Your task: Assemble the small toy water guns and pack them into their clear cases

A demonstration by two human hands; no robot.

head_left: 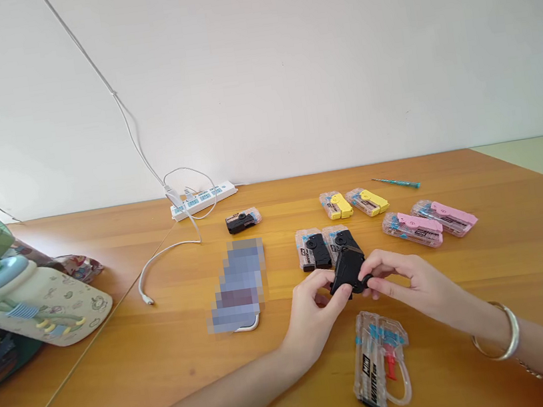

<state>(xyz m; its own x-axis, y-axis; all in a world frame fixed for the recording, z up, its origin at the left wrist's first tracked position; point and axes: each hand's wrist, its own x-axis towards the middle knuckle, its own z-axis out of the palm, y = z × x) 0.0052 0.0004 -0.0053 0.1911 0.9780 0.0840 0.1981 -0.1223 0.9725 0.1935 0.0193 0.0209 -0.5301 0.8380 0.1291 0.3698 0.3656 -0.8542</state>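
Observation:
My left hand [312,312] and my right hand [393,277] together pinch a black plastic mini water gun [347,274] above the wooden table [175,379], and its shape is partly hidden by my fingers. Just beyond my hands lie two black guns in clear packs [313,249]. Below my hands is a clear plastic pack [377,360] with a red part inside and printed lettering. Farther back are two yellow packed guns [347,204] and two pink packed guns [428,223].
A small black packed item [242,220] lies near a blurred-out phone [237,286]. A teal screwdriver [396,182] lies at the back. A white power strip [203,201] stands by the wall, with white cables [168,262] trailing onto the table. A patterned bottle [27,298] stands at left.

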